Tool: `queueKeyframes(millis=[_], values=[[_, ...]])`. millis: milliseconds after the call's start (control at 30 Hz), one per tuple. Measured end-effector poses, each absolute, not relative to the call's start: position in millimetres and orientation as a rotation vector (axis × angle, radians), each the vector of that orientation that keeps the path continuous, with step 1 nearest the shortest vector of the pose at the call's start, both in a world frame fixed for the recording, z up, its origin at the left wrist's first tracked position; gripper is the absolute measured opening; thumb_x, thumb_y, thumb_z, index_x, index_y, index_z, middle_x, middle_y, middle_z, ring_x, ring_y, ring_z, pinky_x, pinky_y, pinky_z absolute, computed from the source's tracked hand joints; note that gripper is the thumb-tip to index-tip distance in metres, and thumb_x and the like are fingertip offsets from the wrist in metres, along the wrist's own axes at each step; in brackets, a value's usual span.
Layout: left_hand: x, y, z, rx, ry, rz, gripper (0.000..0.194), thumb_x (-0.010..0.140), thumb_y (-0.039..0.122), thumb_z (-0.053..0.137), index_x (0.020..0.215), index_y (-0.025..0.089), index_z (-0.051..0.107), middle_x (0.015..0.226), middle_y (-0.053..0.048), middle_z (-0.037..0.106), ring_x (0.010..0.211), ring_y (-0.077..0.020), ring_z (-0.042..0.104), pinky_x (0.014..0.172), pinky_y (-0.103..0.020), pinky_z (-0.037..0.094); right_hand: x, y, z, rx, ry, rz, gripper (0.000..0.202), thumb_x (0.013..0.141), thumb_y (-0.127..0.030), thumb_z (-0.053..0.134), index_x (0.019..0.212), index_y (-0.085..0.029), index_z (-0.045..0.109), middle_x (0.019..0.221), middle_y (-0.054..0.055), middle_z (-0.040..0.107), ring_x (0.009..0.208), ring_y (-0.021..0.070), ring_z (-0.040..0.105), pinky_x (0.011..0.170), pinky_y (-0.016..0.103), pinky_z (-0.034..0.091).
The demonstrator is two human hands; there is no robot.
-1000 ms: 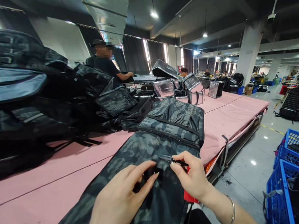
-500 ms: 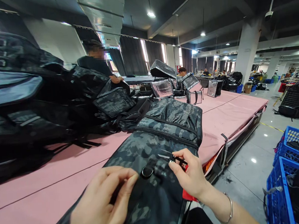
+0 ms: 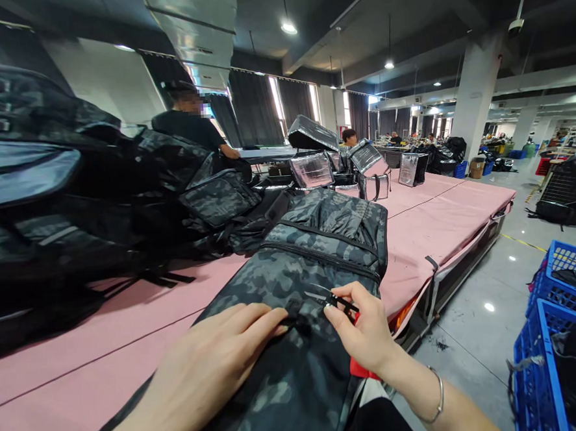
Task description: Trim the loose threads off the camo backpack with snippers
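A dark camouflage bag [image 3: 272, 275] lies across the pink table in front of me, its zipper running across the upper part. My left hand [image 3: 237, 342] rests on the bag, its fingers together at a small black tab or ring; what they grip there is hidden. In my right hand [image 3: 360, 321] are small black thread snips [image 3: 333, 298], held over the bag with the blades parted and pointing left. A silver bracelet circles my right wrist.
Dark bags [image 3: 48, 210] are heaped at the left, with a person [image 3: 192, 127] behind them. Silver-lined boxes [image 3: 314, 168] stand farther back on the pink table [image 3: 444, 212]. Blue crates [image 3: 540, 356] sit on the floor at the right.
My left hand has moved right and flattened over the bag, covering the black ring. My right hand has barely moved. The person behind has drawn an arm back.
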State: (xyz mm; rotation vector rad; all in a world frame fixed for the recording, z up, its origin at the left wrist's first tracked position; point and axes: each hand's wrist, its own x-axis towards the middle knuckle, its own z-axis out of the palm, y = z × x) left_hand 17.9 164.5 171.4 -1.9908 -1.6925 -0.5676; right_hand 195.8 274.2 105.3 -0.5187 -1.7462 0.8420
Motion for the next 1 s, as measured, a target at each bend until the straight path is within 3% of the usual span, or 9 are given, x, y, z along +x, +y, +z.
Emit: queueKeyframes(millis=[167, 300, 400, 467, 533, 667, 800, 900, 1000], values=[[17, 180, 177, -1.952, -1.794, -0.643, 0.040, 0.086, 0.053, 0.036, 0.081, 0.030, 0.068, 0.076, 0.001, 0.072, 0.067, -0.0190, 0.067, 0.056, -0.024, 0.047, 195, 275, 105, -0.512, -1.745, 0.847, 0.019, 0.084, -0.033, 0.057, 0.095, -0.018, 0.060, 0.075, 0.002, 0.065, 0.069, 0.0159, 0.063, 0.066, 0.027, 0.050], [21, 189, 177, -1.845, -2.098, -0.756, 0.030, 0.078, 0.052, 0.044, 0.070, 0.026, 0.056, 0.061, 0.002, 0.065, 0.052, -0.0166, 0.060, 0.046, -0.024, 0.042, 195, 275, 105, -0.513, -1.739, 0.839, 0.019, 0.084, -0.033, 0.056, 0.096, -0.018, 0.060, 0.075, 0.002, 0.064, 0.070, 0.0159, 0.063, 0.066, 0.027, 0.050], [17, 190, 169, -1.896, -2.024, -0.914, 0.029, 0.083, 0.046, 0.043, 0.087, 0.025, 0.062, 0.081, -0.001, 0.070, 0.072, -0.0180, 0.066, 0.064, -0.024, 0.050, 195, 274, 105, -0.518, -1.730, 0.853, 0.019, 0.083, -0.032, 0.057, 0.095, -0.018, 0.060, 0.075, 0.002, 0.064, 0.070, 0.0162, 0.063, 0.067, 0.028, 0.050], [14, 189, 164, -1.962, -1.853, -0.974, 0.031, 0.088, 0.039, 0.039, 0.098, 0.025, 0.065, 0.098, -0.004, 0.069, 0.089, -0.0185, 0.065, 0.080, -0.026, 0.050, 195, 275, 105, -0.517, -1.720, 0.872, 0.019, 0.083, -0.032, 0.057, 0.095, -0.017, 0.060, 0.075, 0.002, 0.064, 0.069, 0.0162, 0.062, 0.067, 0.028, 0.050], [13, 187, 162, -2.037, -1.704, -0.942, 0.032, 0.091, 0.033, 0.037, 0.099, 0.027, 0.067, 0.107, -0.005, 0.065, 0.098, -0.0184, 0.061, 0.085, -0.028, 0.048, 195, 275, 104, -0.514, -1.706, 0.890, 0.019, 0.083, -0.032, 0.058, 0.096, -0.017, 0.059, 0.075, 0.002, 0.064, 0.069, 0.0159, 0.062, 0.066, 0.028, 0.050], [22, 186, 162, -2.169, -1.558, -0.619, 0.025, 0.091, 0.033, 0.045, 0.095, 0.032, 0.069, 0.118, -0.005, 0.061, 0.106, -0.0238, 0.055, 0.087, -0.038, 0.045, 195, 276, 102, -0.510, -1.664, 0.908, 0.019, 0.083, -0.032, 0.059, 0.097, -0.018, 0.059, 0.077, 0.001, 0.063, 0.070, 0.0151, 0.061, 0.066, 0.027, 0.049], [33, 193, 157, -2.090, -1.513, -0.387, 0.020, 0.088, 0.025, 0.045, 0.083, 0.026, 0.065, 0.115, -0.005, 0.062, 0.103, -0.0267, 0.055, 0.084, -0.043, 0.044, 195, 276, 101, -0.500, -1.635, 0.919, 0.019, 0.084, -0.031, 0.059, 0.097, -0.018, 0.059, 0.077, 0.001, 0.062, 0.071, 0.0149, 0.060, 0.066, 0.026, 0.049], [34, 194, 157, -2.073, -1.485, -0.419, 0.024, 0.090, 0.021, 0.039, 0.080, 0.023, 0.060, 0.108, -0.004, 0.064, 0.098, -0.0239, 0.057, 0.082, -0.040, 0.043, 195, 276, 100, -0.503, -1.633, 0.916, 0.019, 0.084, -0.030, 0.059, 0.098, -0.017, 0.060, 0.078, 0.002, 0.062, 0.071, 0.0152, 0.060, 0.067, 0.027, 0.049], [28, 188, 163, -2.033, -1.562, -0.662, 0.025, 0.092, 0.031, 0.039, 0.079, 0.023, 0.058, 0.096, -0.004, 0.064, 0.088, -0.0198, 0.059, 0.078, -0.034, 0.045, 195, 276, 100, -0.502, -1.651, 0.900, 0.020, 0.083, -0.030, 0.059, 0.098, -0.016, 0.060, 0.078, 0.003, 0.063, 0.072, 0.0159, 0.062, 0.068, 0.027, 0.049]])
